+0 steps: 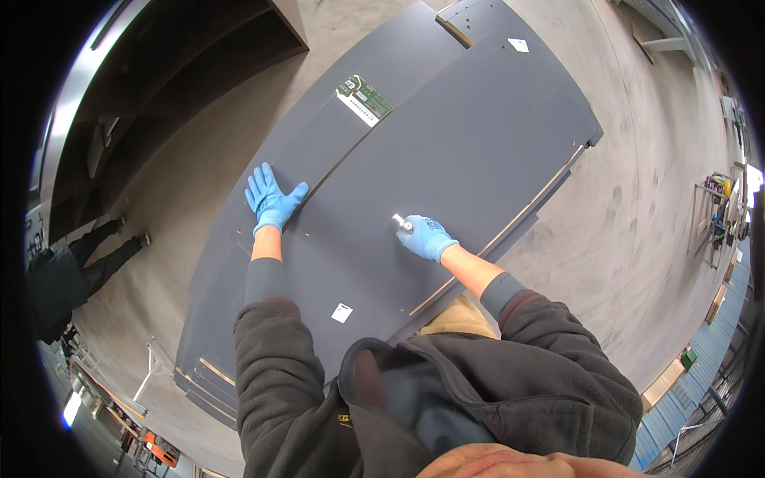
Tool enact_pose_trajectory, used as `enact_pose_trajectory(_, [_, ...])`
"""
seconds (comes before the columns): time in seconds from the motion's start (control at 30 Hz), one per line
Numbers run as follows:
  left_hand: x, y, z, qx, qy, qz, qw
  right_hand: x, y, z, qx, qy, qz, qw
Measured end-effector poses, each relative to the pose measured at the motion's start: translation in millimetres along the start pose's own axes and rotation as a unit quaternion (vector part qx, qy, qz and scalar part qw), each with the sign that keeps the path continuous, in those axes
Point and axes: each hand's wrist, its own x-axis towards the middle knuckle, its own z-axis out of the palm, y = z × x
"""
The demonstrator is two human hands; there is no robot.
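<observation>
In front of me lie large dark grey panels (446, 151), stacked with their edges offset. My left hand (274, 199), in a blue glove, rests on the panel surface with its fingers spread, beside the long seam between two panels. My right hand (430, 238), gloved the same way, is closed around a small silver metal tool (402, 224) with a short cylindrical head. It is over the middle of the upper panel; whether the tool touches the surface I cannot tell. The fist hides the rest of the tool.
A green and white printed label (365, 100) lies on the panel, with white stickers (342, 312) elsewhere. A dark cabinet-like structure (175, 72) stands at the far left, near another person (72, 275). A tool cart (712, 215) stands on the concrete floor (637, 207) at the right.
</observation>
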Motion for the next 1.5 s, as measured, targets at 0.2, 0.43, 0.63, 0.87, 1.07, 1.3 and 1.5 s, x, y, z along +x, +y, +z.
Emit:
enact_pose_trajectory(0.2, [-1.3,10.0,-0.7,0.030,-0.016,0.029,0.999,2.1,3.9,3.2,0.007,0.018,-0.011,1.000])
enact_pose_trajectory(0.43, [1.8,9.4,4.1,0.051,0.002,0.056,0.997,2.7,3.0,3.8,-0.002,0.000,-0.015,1.000])
enact_pose_trajectory(0.63, [3.6,2.2,12.9,0.070,0.028,0.068,0.995,0.6,2.6,0.9,0.002,0.001,-0.016,1.000])
enact_pose_trajectory(0.87, [-4.3,-12.0,14.5,0.073,0.035,0.087,0.993,0.3,-0.3,-6.5,0.001,-0.009,-0.015,1.000])
enact_pose_trajectory(1.07, [-4.3,-12.1,19.5,0.066,0.045,0.084,0.993,0.6,0.6,0.6,0.008,0.003,0.002,1.000])
enact_pose_trajectory(1.3, [-3.7,-13.7,27.0,0.037,0.038,0.076,0.996,1.7,-1.8,7.7,0.003,0.032,0.009,0.999])
enact_pose_trajectory(1.5, [-7.1,-3.0,12.2,0.043,0.011,0.069,0.997,-0.9,-7.2,6.8,-0.015,0.036,0.024,0.999])
